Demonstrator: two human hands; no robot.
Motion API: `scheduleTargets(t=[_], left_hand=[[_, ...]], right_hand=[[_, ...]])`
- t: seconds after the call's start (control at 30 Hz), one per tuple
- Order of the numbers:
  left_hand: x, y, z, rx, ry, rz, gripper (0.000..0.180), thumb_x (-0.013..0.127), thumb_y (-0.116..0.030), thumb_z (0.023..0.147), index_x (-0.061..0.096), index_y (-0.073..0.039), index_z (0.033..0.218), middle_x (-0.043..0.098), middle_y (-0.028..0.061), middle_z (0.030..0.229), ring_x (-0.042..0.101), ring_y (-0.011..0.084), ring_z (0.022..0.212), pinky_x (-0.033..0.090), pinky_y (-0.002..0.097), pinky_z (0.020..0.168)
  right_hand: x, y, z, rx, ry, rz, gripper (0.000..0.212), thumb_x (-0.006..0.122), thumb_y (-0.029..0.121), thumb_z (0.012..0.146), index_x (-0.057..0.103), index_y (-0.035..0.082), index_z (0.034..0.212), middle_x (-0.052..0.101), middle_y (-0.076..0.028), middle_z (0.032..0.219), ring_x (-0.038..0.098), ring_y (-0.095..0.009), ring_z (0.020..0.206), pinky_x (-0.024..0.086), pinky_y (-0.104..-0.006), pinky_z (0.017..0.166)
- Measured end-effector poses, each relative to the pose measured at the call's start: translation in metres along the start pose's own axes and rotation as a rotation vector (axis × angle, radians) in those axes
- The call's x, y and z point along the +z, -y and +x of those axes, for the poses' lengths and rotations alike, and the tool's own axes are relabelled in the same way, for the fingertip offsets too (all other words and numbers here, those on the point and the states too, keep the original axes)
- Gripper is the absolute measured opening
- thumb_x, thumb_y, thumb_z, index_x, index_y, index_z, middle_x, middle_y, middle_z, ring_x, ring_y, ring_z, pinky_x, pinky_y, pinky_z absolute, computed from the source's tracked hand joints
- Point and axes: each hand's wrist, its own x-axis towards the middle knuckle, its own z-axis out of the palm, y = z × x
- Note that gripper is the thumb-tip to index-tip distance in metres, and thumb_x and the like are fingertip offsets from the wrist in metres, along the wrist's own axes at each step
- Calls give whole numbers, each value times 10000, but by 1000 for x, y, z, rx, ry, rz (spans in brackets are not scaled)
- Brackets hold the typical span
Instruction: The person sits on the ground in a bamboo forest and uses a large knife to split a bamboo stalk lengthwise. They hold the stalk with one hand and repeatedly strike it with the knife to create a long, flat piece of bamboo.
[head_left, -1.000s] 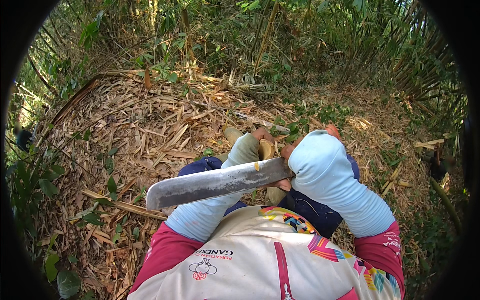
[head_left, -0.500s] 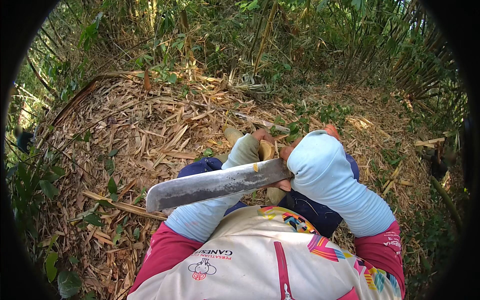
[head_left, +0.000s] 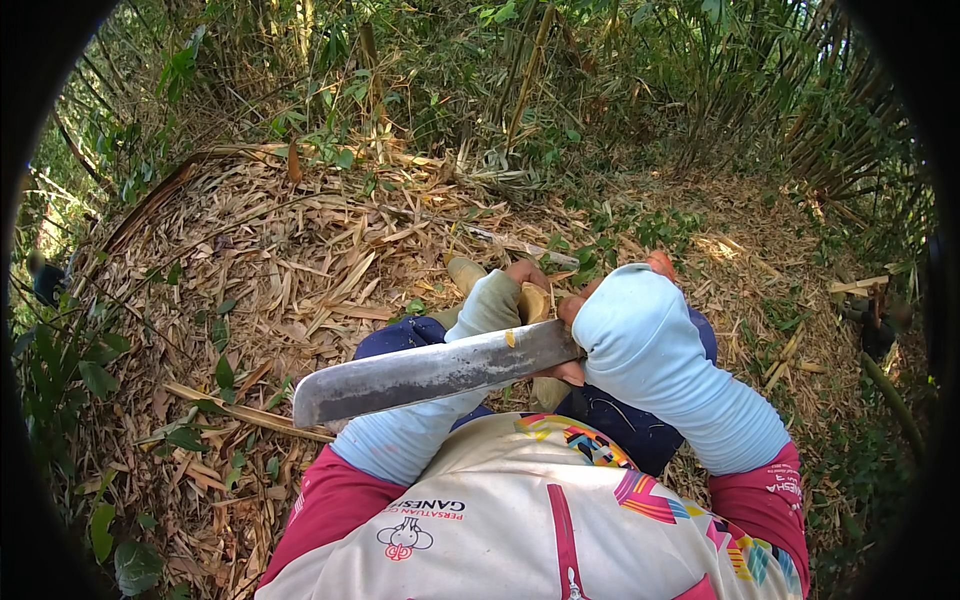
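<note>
A machete [head_left: 420,380] with a broad, dark-stained blade lies level across my front, its blunt tip toward the left. My right hand [head_left: 572,312] is closed at its handle end; the light blue sleeve covers most of that hand and hides the grip. Beyond the blade, my left hand [head_left: 526,272] is closed around a pale, cut woody piece [head_left: 534,304], probably bamboo. Its fingers show only in part past the sleeve, and the blade covers the lower end of the piece. A small yellowish chip [head_left: 510,338] clings to the blade near the handle.
My bent knees in dark blue trousers [head_left: 640,430] flank the hands. Dry leaf litter [head_left: 250,270] covers the ground, with a split bamboo strip [head_left: 250,412] at left. Green leaves [head_left: 100,375] grow at the left edge; thick bamboo growth [head_left: 700,90] stands ahead.
The blade's handle end has shifted very slightly down with my right hand. My left hand and the piece look almost unchanged.
</note>
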Motion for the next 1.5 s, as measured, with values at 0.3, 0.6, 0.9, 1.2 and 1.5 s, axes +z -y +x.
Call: scheduleTargets(t=[0.3, 0.6, 0.9, 1.2, 1.5], left_hand=[[0, 7, -2, 84, 6, 51, 861, 1013, -437, 424, 498, -53, 998, 566, -32, 827, 501, 50, 745, 438, 235, 663], [-2, 22, 10, 436, 221, 169, 927, 946, -472, 574, 440, 34, 1163, 656, 73, 1019, 579, 105, 808, 438, 247, 739], [15, 10, -3, 101, -42, -93, 734, 953, -133, 621, 490, 33, 1166, 672, 107, 1037, 652, 158, 973, 549, 286, 801], [24, 13, -22, 227, -245, 526, 597, 968, -392, 587, 549, -57, 847, 517, 7, 621, 449, 106, 540, 380, 271, 500], [10, 15, -2, 278, -129, 265, 837, 957, -559, 437, 635, -46, 1015, 595, 4, 772, 469, 98, 632, 403, 289, 576]], right_hand=[[2, 2, -1, 15, -43, -4, 158, 630, 288, 758, 656, 139, 804, 599, -50, 676, 651, -279, 722, 450, -517, 774], [9, -6, 1, 4, 0, 32, 186, 657, 305, 740, 655, 128, 795, 597, -75, 676, 646, -295, 728, 449, -492, 712], [-6, -4, 7, 63, 162, 39, 592, 672, 662, 583, 672, 114, 807, 593, -88, 649, 643, -323, 721, 439, -493, 705], [9, -46, 11, 365, -93, 8, 68, 697, 126, 728, 686, 87, 783, 655, -156, 721, 678, -344, 755, 519, -425, 667], [22, -36, -33, 461, -228, 387, 287, 756, 94, 709, 693, 68, 988, 672, -162, 859, 670, -355, 831, 532, -406, 719]])
